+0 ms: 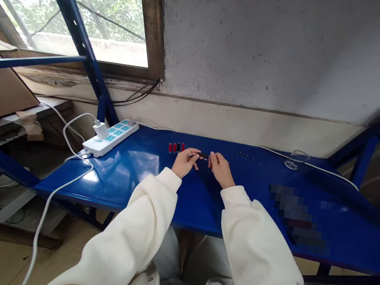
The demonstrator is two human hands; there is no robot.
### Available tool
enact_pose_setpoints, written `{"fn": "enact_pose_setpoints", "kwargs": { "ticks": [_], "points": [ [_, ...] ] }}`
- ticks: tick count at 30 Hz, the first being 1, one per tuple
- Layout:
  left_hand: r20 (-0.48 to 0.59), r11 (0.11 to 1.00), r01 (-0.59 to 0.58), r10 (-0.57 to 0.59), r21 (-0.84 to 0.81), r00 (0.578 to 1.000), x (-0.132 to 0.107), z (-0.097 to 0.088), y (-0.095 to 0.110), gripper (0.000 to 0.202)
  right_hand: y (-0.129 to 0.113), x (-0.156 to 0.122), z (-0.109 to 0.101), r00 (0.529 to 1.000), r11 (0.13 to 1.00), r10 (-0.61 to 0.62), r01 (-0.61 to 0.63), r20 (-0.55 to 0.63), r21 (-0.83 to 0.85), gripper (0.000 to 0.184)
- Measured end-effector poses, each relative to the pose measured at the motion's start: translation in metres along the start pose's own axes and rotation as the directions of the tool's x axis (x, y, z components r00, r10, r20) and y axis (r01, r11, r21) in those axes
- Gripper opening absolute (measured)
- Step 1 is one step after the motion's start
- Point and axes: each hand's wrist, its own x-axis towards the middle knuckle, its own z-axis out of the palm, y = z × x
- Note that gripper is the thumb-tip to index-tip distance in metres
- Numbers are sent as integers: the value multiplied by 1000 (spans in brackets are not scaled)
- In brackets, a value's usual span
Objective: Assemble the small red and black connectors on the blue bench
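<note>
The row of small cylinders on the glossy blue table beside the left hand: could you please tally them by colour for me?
Small red cylinders: 3
Small black cylinder: 1
Total in the row: 4

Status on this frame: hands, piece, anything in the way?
Left hand and right hand pinching opposite ends. Small dark piece between them, details unclear. Red and black cylinders near left hand; no visible obstruction.

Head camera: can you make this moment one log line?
left hand: holds small dark piece; right hand: at its right end; red and black pieces: row on blue table
</note>
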Motion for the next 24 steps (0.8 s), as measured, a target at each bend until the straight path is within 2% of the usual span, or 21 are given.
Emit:
{"fn": "enact_pose_setpoints", "kwargs": {
  "ticks": [10, 24],
  "points": [
    [30, 999, 19, -18, -38, 999, 1, 2, -7, 32, -4, -2, -1, 993, 993, -89, 82, -73, -89, 37],
    [34, 999, 44, -43, -8, 998, 0, 2, -6, 25, -1, -1, 1, 991, 988, -105, 95, -82, -121, 33]
  ]
}}
